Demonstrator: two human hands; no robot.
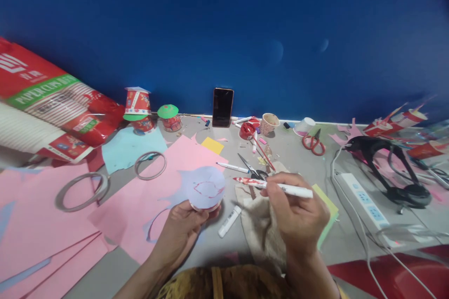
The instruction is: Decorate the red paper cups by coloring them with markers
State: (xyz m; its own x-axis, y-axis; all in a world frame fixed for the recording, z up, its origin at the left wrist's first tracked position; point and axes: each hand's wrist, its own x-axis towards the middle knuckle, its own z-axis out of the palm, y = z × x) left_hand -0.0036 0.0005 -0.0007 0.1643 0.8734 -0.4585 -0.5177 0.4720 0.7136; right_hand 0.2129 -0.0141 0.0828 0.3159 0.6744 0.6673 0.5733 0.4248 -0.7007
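Note:
My left hand (184,226) is closed around a paper cup (210,206) topped with a pale blue paper disc (205,188) that carries a red drawn outline. My right hand (298,212) grips a white marker (277,187) with a red-stained tip pointing left, a little to the right of the disc. Just below the cup lies a white marker cap (229,221) on the grey table (291,154). A beige cloth (257,217) sits under my right hand.
Pink paper sheets (52,229), two tape rings (150,165), black scissors (250,168), red scissors (313,142), decorated cups (138,108), a phone (222,107) against the blue wall, paper-cup packs (45,107) at left, a power strip (365,203) and black stand (389,163) at right.

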